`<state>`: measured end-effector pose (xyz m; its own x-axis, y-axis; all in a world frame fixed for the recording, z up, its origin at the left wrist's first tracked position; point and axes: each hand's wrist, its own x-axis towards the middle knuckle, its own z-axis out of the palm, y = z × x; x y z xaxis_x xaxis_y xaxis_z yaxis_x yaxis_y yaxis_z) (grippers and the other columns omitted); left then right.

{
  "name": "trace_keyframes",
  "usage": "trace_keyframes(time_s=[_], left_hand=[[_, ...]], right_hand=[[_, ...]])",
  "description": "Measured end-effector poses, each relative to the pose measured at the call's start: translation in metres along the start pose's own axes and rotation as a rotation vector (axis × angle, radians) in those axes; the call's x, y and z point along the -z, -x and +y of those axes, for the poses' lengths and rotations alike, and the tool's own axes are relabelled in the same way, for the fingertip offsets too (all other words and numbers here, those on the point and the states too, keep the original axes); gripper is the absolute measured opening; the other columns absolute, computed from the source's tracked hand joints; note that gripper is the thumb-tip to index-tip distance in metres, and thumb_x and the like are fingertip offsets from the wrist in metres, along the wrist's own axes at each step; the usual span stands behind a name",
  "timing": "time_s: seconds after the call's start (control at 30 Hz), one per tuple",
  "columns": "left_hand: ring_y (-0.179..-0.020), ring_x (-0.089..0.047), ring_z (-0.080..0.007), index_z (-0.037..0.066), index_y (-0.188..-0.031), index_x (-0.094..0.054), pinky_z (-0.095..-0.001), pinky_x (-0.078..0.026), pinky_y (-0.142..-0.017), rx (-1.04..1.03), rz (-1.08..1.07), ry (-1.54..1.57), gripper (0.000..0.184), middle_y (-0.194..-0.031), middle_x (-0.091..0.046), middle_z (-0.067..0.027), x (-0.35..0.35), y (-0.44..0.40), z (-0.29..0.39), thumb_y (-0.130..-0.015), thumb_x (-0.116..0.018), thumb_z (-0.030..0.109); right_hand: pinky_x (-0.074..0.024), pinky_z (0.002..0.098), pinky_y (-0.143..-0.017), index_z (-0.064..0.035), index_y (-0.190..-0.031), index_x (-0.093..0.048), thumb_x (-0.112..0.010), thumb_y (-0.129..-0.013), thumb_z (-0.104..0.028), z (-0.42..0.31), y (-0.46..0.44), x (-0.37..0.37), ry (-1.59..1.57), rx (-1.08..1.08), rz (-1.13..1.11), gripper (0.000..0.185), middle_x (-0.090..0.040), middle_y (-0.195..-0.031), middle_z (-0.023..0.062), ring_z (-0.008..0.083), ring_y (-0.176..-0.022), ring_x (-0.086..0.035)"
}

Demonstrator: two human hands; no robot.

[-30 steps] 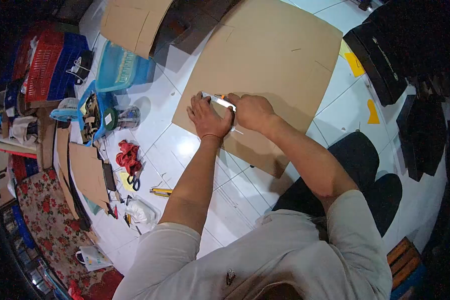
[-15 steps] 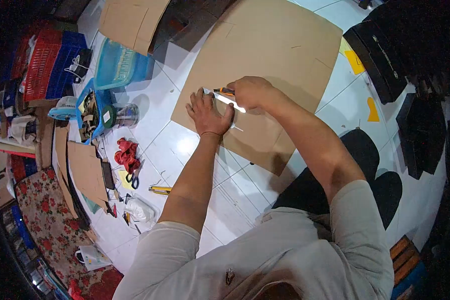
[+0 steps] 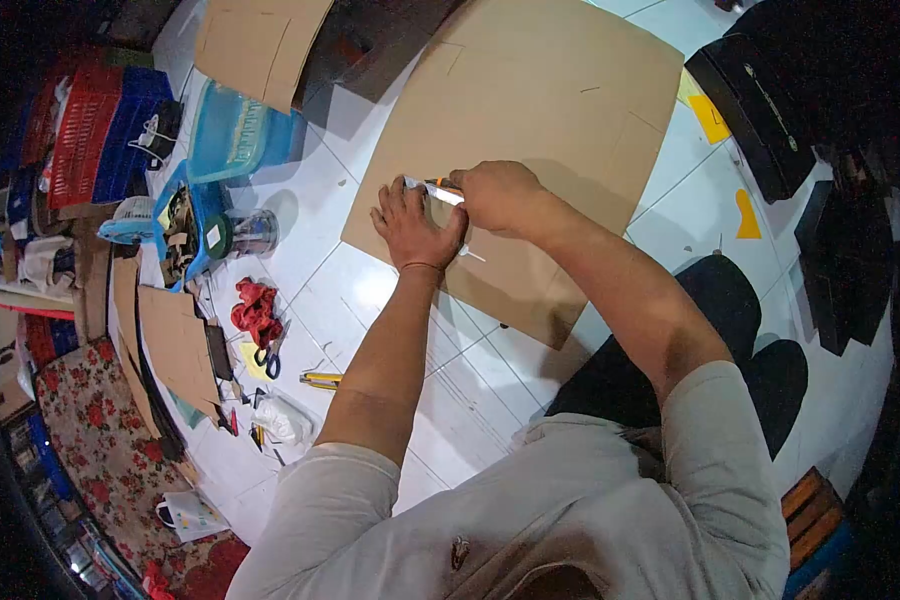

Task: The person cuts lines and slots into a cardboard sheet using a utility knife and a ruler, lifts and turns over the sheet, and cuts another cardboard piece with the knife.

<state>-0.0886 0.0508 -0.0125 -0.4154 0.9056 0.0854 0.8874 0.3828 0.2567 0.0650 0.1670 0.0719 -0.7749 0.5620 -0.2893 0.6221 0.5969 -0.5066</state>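
A large brown cardboard sheet (image 3: pixel 540 100) lies on the tiled floor in front of me. My left hand (image 3: pixel 417 228) rests on it near its left edge, fingers spread and pressing down a shiny straight strip, a metal ruler (image 3: pixel 446 194) by its look. My right hand (image 3: pixel 502 197) is closed around a utility knife with orange and black parts (image 3: pixel 442 183). Its front end lies along the ruler, close to my left fingers; whether the blade touches the cardboard I cannot tell. A white slit or mark (image 3: pixel 473 255) shows on the cardboard below my left thumb.
On the left are a yellow cutter (image 3: pixel 320 381), scissors (image 3: pixel 268 362), red cloth (image 3: pixel 256 312), a lidded jar (image 3: pixel 253 232), a light-blue tub (image 3: pixel 232 135) and cardboard strips (image 3: pixel 178 345). Black cases (image 3: pixel 750 110) and yellow pieces (image 3: pixel 746 215) sit on the right.
My right hand has shifted slightly left and toward me with the knife, covering more of the ruler's near end. My left hand stays in place.
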Motion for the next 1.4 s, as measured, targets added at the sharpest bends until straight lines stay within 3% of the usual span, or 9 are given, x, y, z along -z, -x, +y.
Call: trace_keyframes(time_s=[0.37, 0.8, 0.9, 1.0, 1.1, 1.17, 1.2, 1.3, 1.4], left_hand=[[-0.155, -0.023, -0.0416, 0.009, -0.13, -0.063, -0.0673, -0.012, -0.125, -0.014, -0.002, 0.004, 0.071, -0.161, -0.037, -0.0153, 0.0, 0.0, -0.002, -0.081, -0.072, 0.06], [-0.155, -0.023, -0.0403, 0.004, -0.13, -0.064, -0.0661, -0.012, -0.126, 0.002, -0.028, 0.0, 0.075, -0.157, -0.04, -0.0192, 0.01, -0.003, 0.007, -0.079, -0.076, 0.058], [-0.155, -0.024, -0.0383, 0.002, -0.133, -0.062, -0.0638, -0.012, -0.127, 0.0, -0.003, -0.002, 0.078, -0.158, -0.04, -0.0194, 0.006, 0.0, 0.006, -0.08, -0.075, 0.057], [-0.153, -0.031, -0.0374, 0.004, -0.135, -0.058, -0.0654, -0.015, -0.125, -0.015, 0.118, 0.079, 0.074, -0.157, -0.043, -0.0181, -0.004, 0.002, -0.003, -0.081, -0.075, 0.052], [-0.153, -0.029, -0.037, -0.004, -0.136, -0.056, -0.0606, -0.014, -0.127, 0.0, 0.046, 0.109, 0.077, -0.159, -0.039, -0.0205, 0.008, 0.009, -0.002, -0.079, -0.072, 0.045], [-0.151, -0.032, -0.0377, -0.004, -0.136, -0.055, -0.0611, -0.015, -0.126, -0.044, 0.044, 0.111, 0.076, -0.158, -0.04, -0.0211, 0.009, 0.008, 0.0, -0.079, -0.072, 0.043], [-0.15, -0.034, -0.0383, -0.004, -0.136, -0.054, -0.0617, -0.016, -0.126, -0.037, 0.047, 0.115, 0.076, -0.157, -0.041, -0.0218, 0.006, 0.007, -0.006, -0.078, -0.072, 0.041], [-0.153, -0.031, -0.0381, 0.004, -0.145, -0.052, -0.0596, -0.015, -0.126, -0.03, -0.025, 0.079, 0.077, -0.162, -0.039, -0.0203, 0.012, 0.007, -0.01, -0.082, -0.072, 0.043], [-0.155, -0.029, -0.0412, 0.003, -0.148, -0.05, -0.057, -0.017, -0.126, -0.101, -0.094, 0.208, 0.083, -0.163, -0.039, -0.0217, -0.009, -0.011, -0.043, -0.082, -0.077, 0.046]], right_hand=[[-0.0615, 0.0475, -0.076, -0.0033, -0.123, -0.065, -0.065, -0.093, -0.018, -0.011, 0.007, -0.015, 0.085, 0.003, 0.043, 0.034, -0.077, -0.101, 0.0179, 0.0332, -0.093, -0.077], [-0.0599, 0.0494, -0.081, -0.0012, -0.122, -0.067, -0.058, -0.094, -0.013, -0.006, 0.033, -0.006, 0.068, -0.054, -0.035, 0.032, -0.076, -0.102, 0.0201, 0.0363, -0.096, -0.076], [-0.0615, 0.0481, -0.08, -0.0053, -0.111, -0.073, -0.065, -0.092, -0.02, 0.007, 0.041, -0.014, 0.055, -0.055, 0.066, 0.026, -0.077, -0.097, 0.0182, 0.0358, -0.091, -0.077], [-0.0606, 0.0481, -0.083, -0.007, -0.112, -0.072, -0.063, -0.091, -0.021, 0.028, 0.073, -0.028, -0.123, -0.092, 0.186, 0.026, -0.076, -0.097, 0.0201, 0.0381, -0.093, -0.076], [-0.0588, 0.0492, -0.085, -0.0075, -0.113, -0.07, -0.066, -0.089, -0.026, 0.051, 0.114, -0.043, -0.376, -0.405, 0.188, 0.03, -0.075, -0.097, 0.0215, 0.0402, -0.097, -0.074], [-0.0597, 0.0478, -0.075, -0.0048, -0.111, -0.068, -0.071, -0.087, -0.032, 0.078, 0.136, -0.056, -0.54, -0.578, 0.298, 0.036, -0.075, -0.086, 0.0179, 0.0353, -0.082, -0.076], [-0.0589, 0.044, -0.063, -0.0039, -0.106, -0.068, -0.074, -0.086, -0.033, 0.084, 0.136, -0.053, -0.666, -0.645, 0.242, 0.036, -0.072, -0.072, 0.0134, 0.028, -0.063, -0.073], [-0.0568, 0.0399, -0.055, -0.0042, -0.102, -0.068, -0.072, -0.087, -0.033, 0.082, 0.133, -0.051, -0.983, -0.71, 0.354, 0.033, -0.068, -0.064, 0.01, 0.0219, -0.05, -0.067], [-0.059, 0.0413, -0.06, -0.0053, -0.105, -0.068, -0.072, -0.089, -0.036, 0.102, 0.128, -0.054, -0.928, -0.661, 0.346, 0.035, -0.071, -0.071, 0.0104, 0.0242, -0.058, -0.071]])
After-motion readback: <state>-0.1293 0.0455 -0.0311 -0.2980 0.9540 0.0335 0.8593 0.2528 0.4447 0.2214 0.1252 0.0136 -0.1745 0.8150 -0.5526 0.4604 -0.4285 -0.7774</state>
